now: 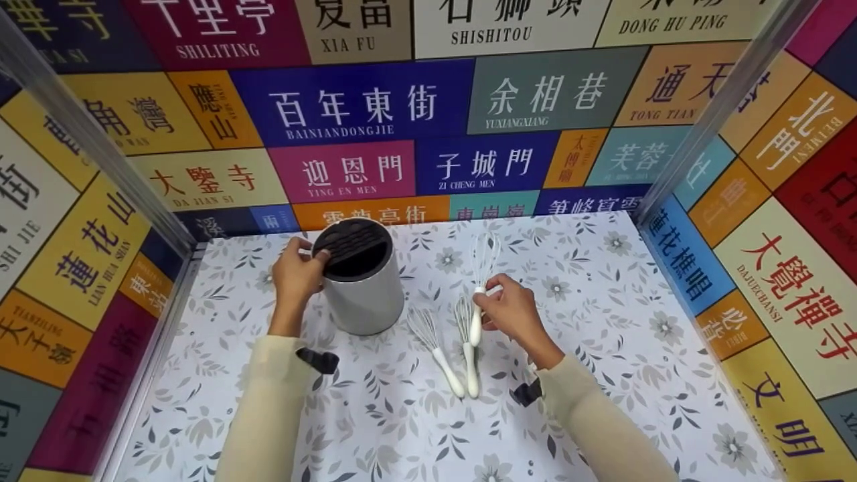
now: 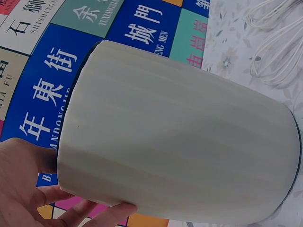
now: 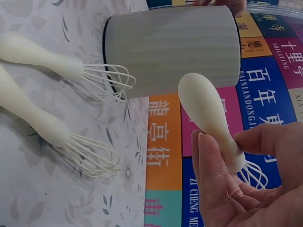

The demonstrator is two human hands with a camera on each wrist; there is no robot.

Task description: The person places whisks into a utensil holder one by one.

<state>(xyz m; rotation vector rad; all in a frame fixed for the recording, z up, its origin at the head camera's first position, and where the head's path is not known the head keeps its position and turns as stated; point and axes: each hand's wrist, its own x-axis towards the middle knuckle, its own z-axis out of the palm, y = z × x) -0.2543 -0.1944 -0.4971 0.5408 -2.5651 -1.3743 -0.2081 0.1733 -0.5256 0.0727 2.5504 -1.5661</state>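
My left hand [image 1: 299,271] grips the rim of a light grey utensil holder [image 1: 365,304], thumb over the edge and fingers along its outer wall. The holder stands upright, with a black insert [image 1: 355,242] that is ridged on one side and open on the other. To its right, my right hand [image 1: 515,309] pinches a white whisk [image 3: 203,101] near where handle meets wires. Its wire end points away from me and its handle towards me. Two more whisks lie on the table just below: a left one [image 1: 447,371] and a right one [image 1: 471,375], whose wires overlap the held handle in the head view.
A white cloth with grey leaves and flowers [image 1: 375,415] covers the table. Panels of coloured Chinese street-name signs [image 1: 355,100] rise at the back and both sides. Clear strips [image 1: 710,114] run along the panel corners. Dark wrist straps [image 1: 525,393] sit at both sleeves.
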